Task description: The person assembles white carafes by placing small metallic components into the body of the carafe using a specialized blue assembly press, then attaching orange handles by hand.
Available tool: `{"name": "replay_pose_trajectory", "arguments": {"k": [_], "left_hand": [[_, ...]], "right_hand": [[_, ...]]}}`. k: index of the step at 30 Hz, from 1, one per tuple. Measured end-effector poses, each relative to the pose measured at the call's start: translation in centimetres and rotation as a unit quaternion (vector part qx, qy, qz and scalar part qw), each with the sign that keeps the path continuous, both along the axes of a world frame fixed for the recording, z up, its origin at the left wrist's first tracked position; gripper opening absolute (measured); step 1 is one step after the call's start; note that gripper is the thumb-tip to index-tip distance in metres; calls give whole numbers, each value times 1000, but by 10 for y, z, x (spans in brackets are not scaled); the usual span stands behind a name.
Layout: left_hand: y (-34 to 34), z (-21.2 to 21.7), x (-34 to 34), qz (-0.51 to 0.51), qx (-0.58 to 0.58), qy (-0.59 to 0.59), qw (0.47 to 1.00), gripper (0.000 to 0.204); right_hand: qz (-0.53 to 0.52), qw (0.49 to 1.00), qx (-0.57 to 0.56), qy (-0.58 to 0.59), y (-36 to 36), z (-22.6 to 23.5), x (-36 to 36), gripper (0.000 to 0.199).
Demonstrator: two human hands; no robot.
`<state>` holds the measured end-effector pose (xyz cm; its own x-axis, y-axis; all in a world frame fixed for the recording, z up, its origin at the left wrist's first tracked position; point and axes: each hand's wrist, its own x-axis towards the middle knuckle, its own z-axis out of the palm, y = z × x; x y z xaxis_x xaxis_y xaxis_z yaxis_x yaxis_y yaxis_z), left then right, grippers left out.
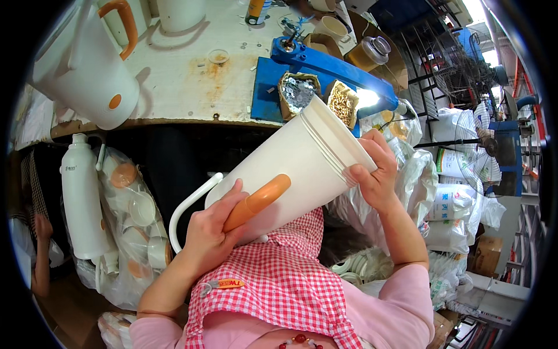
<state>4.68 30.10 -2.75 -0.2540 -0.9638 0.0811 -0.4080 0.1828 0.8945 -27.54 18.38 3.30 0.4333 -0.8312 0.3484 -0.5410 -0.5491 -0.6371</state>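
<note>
Checked red apron (273,285) lies nearest, directly below the white jug body (290,168), which is held tilted above the lap, open rim toward the desk (186,87). Left hand (212,232): grip clamped on the jug's orange handle piece (258,200). Right hand (375,171): grip clamped on the jug rim. Beyond the rim, the desk edge carries a blue press (325,64) and two boxes of small parts (299,93), close to the jug mouth. Left of the jug, bagged white parts (131,221) crowd the space under the desk.
</note>
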Motion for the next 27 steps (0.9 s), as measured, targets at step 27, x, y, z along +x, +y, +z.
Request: {"name": "replay_pose_trajectory", "arguments": {"k": [27], "left_hand": [[68,54,70,309,-27,52,949,38]], "right_hand": [[-18,816,487,-311,-107,-94,-7,72]]}}
